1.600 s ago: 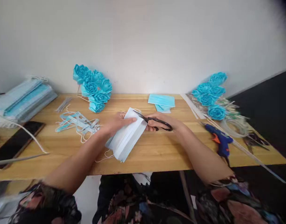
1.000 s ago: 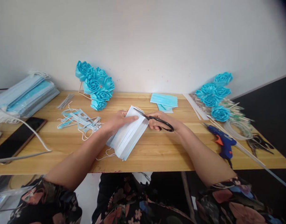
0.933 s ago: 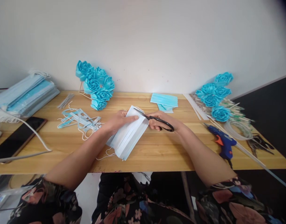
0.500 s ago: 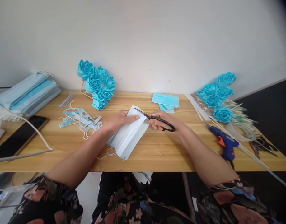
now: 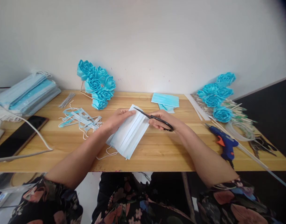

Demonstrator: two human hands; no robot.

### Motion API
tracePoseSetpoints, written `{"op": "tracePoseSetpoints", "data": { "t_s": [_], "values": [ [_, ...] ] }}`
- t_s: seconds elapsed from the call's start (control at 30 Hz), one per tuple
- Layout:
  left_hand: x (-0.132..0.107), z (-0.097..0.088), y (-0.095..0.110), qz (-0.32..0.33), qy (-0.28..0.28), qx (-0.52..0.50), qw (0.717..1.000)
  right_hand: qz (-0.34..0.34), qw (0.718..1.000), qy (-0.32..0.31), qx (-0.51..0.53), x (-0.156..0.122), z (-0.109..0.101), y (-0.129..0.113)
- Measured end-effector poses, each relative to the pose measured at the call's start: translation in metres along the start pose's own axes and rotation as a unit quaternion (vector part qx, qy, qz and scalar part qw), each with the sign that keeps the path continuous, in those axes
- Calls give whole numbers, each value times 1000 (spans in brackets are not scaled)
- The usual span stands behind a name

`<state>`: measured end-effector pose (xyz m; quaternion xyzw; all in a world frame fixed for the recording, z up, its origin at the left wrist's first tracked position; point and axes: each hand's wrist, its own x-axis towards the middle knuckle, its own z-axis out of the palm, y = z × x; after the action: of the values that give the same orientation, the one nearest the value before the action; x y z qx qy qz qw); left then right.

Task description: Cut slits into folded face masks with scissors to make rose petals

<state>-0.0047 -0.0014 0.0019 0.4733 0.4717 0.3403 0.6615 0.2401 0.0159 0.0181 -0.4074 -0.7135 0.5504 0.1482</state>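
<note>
A pale pleated face mask (image 5: 131, 135) slants in front of me, its lower end over the table and a white ear loop hanging off the lower left. My left hand (image 5: 119, 119) pinches its upper left edge, thumb on top. Black-handled scissors (image 5: 161, 122) are in my right hand (image 5: 160, 119), fingers through and around the handles. Their blades point left and lie across the mask's upper end. Left of my hands, cut mask strips with loops (image 5: 81, 119) lie in a loose heap. Trimmed blue mask pieces (image 5: 165, 100) rest behind my right hand.
Blue fabric roses (image 5: 98, 84) stand at the back left; more roses (image 5: 215, 93) lie at the right on wrapped stems. A mask stack (image 5: 28, 93), phone (image 5: 21, 137) and cable (image 5: 37, 132) occupy the left. A blue glue gun (image 5: 224, 143) and pliers (image 5: 261, 146) lie right.
My left thumb has shifted slightly left and up along the mask. The mask's lower end has moved a little right and lies flatter. The scissors stay nearly in place.
</note>
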Motion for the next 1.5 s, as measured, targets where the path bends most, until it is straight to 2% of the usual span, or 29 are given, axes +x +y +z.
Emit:
{"op": "tracePoseSetpoints", "data": {
  "t_s": [0.43,0.87,1.2,1.33,1.5],
  "values": [
    [0,-2,-3,23,-40,42,998,-99,994,-38,-33,0,2,1],
    [0,0,-2,17,-42,27,999,-43,999,1,3,3,7,1],
    [0,0,-1,8,-33,36,999,3,1000,3,3,4,6,3],
    [-3,0,4,-20,-28,39,999,-9,999,31,19,2,4,2],
    [-5,-2,8,-20,-20,39,999,-82,988,115,56,-3,-9,5]
  ]
}}
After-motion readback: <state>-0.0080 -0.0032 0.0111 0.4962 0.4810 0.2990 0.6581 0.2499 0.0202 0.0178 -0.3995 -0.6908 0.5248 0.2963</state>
